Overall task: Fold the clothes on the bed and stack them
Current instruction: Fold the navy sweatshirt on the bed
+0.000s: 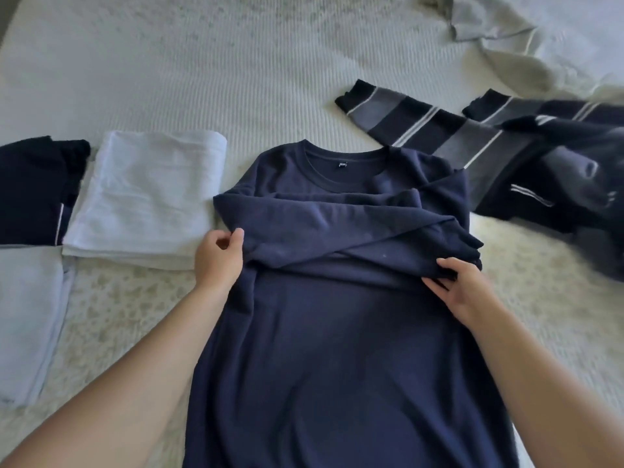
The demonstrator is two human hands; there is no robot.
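Observation:
A navy long-sleeved top lies flat on the bed with its collar away from me and both sleeves folded across its chest. My left hand pinches the folded sleeve at the top's left edge. My right hand grips the bunched cuff at the right edge. To the left lie a folded white garment, a folded dark garment and a folded pale blue one.
A dark striped sweater lies crumpled at the right, with its sleeves spread out. A pale grey garment lies loose at the far right corner. The cream ribbed bedspread stretches beyond the clothes.

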